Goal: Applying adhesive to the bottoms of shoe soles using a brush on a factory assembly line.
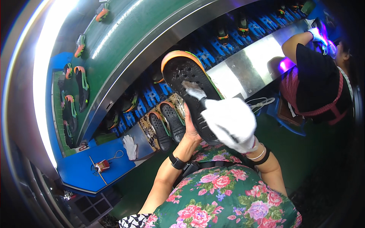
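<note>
Hands meet around one shoe, held up just beyond the dark-green apron with pink flowers. The bare left hand clasps the left edge of a black, perforated, rubbery-looking clog with an orange-to-green rim, thumb along the side; its other fingers are mostly hidden. The right hand, in a white fabric glove and blurred, closes round the dark handle of a brush with pale, wet-looking bristles; the exact finger grip cannot be told.

The bristles touch the clog near a glossy patch. A stroke running wide could, I judge, smear wetness onto the coloured rim, and firm pressure could twist the clog, as only one side is seen to be gripped. The bare thumb might also pick up the liquid if the brush strays left.

The clog slants between both hands, rounded toe pointing away from the body, lower end partly behind the glove.

Just left of it stand two similar black clogs. Farther left, an empty white glove lies beside the flat blue surface, which carries a small red-and-white object. Beyond run blue plastic racks; at right, well apart, is a co-worker in black.
</note>
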A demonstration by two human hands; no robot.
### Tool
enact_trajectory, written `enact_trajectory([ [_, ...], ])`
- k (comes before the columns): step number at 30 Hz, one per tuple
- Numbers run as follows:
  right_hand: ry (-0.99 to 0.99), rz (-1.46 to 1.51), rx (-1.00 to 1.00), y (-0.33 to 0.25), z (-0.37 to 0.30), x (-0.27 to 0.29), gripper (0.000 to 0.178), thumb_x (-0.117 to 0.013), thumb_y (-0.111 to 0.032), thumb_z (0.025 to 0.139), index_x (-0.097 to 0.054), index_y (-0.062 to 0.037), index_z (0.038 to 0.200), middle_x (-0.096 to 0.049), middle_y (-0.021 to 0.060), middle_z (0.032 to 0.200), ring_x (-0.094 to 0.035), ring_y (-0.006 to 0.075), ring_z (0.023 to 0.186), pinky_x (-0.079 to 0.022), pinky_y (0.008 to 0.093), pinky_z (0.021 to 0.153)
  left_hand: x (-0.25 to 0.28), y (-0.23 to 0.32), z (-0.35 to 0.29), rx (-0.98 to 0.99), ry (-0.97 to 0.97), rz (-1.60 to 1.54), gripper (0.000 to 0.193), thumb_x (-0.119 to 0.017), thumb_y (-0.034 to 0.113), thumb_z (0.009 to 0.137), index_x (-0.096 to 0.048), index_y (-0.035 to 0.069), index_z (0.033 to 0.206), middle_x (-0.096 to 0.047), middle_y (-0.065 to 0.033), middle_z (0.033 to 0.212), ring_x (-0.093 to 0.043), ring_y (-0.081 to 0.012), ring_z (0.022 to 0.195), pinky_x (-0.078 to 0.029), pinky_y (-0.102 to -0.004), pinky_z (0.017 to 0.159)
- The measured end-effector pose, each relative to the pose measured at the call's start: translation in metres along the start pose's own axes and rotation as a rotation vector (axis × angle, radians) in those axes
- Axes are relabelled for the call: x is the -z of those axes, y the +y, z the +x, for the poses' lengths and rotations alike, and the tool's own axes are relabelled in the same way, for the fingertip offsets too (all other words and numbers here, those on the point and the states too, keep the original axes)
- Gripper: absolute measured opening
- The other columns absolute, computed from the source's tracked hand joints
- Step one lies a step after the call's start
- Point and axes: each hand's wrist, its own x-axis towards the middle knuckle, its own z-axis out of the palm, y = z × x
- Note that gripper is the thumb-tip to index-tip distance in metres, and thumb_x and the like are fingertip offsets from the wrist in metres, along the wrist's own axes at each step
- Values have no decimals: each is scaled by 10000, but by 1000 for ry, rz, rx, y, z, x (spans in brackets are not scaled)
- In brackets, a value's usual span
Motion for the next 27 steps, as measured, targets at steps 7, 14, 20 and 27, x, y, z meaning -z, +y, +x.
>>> enact_trajectory([
  [7, 202, 101, 58, 1, 19, 4, 255, -791, 29, 777, -778, -24, 1026, -776, 140, 1040, -738, 293, 904, -579, 395, 815, -27, 10, 17, -58, 56, 43, 1046, -525, 855, 859, -390, 98, 1568, -560, -196, 1453, -540, -499, 1315, -472, -649, 1079],
  [14, 101, 282, 4, -14, 10, -1, 313, -832, -11, 786, -782, -35, 1095, -777, 104, 1048, -741, 289, 939, -585, 400, 844, -26, 11, 24, -10, -197, -101, 1006, -592, 839, 832, -352, 219, 1588, -503, -293, 1488, -579, -509, 1258, -503, -652, 1036],
  [20, 53, 156, 150, -14, 2, -9, 327, -831, 16, 764, -788, -70, 1076, -773, 136, 1080, -740, 296, 905, -586, 386, 779, -19, 19, 31, -64, -194, -67, 1005, -527, 869, 853, -386, 174, 1565, -546, -315, 1431, -593, -479, 1260, -529, -639, 1024],
  [27, 65, 54, 168, -7, -3, -6, 275, -876, -18, 748, -784, -90, 997, -780, 91, 1029, -739, 262, 867, -585, 366, 749, -19, 24, 32, -142, -148, 12, 999, -491, 873, 867, -395, 160, 1561, -552, -321, 1425, -626, -506, 1210, -558, -690, 930],
])
